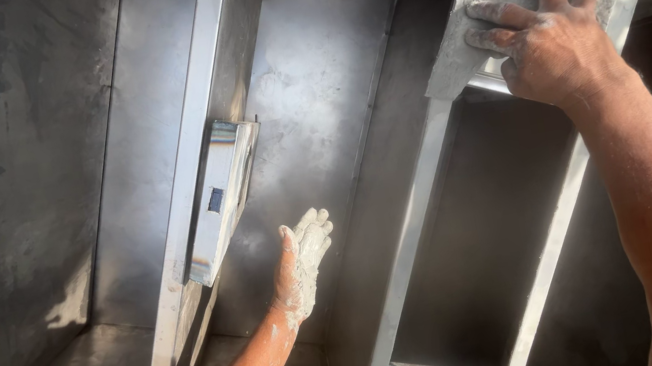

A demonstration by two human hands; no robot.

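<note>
The right hand (552, 45) presses a grey cloth (466, 15) flat against the pale metal frame (433, 182) near the frame's top corner. Its grip is closed down on the cloth — fingers curled over the upper edge, palm bearing on the fabric — which looks like the hold one uses to rub a sheet face with weight behind it. The cloth is stiff with grey residue and hangs down a little past the fingers, covering the frame's upper left corner.

The left hand (304, 263) holds nothing. Its grip is spread and flat, fingers together and pointing up, the palm laid on the dull steel panel (315, 122) in the middle recess. By its place it seems to brace the body while the other arm reaches high. It is coated in pale grey paste or dust up to the wrist.

Outward from there, the frame borders a dark rectangular opening (489, 244). Left of the flat hand, a small shiny metal box (221, 197) is fixed to a long bright strip (190, 171) — it carries a small dark rectangular slot on its face, and no label can be made out. Smudged steel walls (6, 195) fill the far left.
</note>
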